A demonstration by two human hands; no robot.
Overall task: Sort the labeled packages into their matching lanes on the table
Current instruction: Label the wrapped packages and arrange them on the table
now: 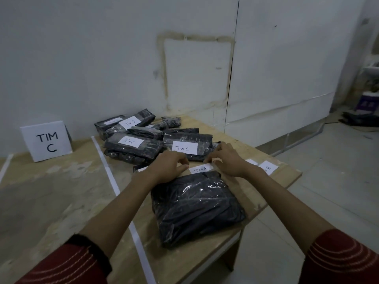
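Left grip (170,167) and right grip (227,160) pinch the TIM A package (196,206) at its far edge. Seemingly the pickup; next, lift it toward lane A, unseen here.

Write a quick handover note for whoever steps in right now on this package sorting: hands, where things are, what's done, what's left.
Left hand and right hand: both grip the far edge of the TIM A package, beside its label.
The pile of TIM B and TIM C packages lies beyond it, right of the white tape line.
The TIM C sign stands in the lane left of the tape.
Done: no package lies in that lane yet.
Left: the TIM A package, then the pile.
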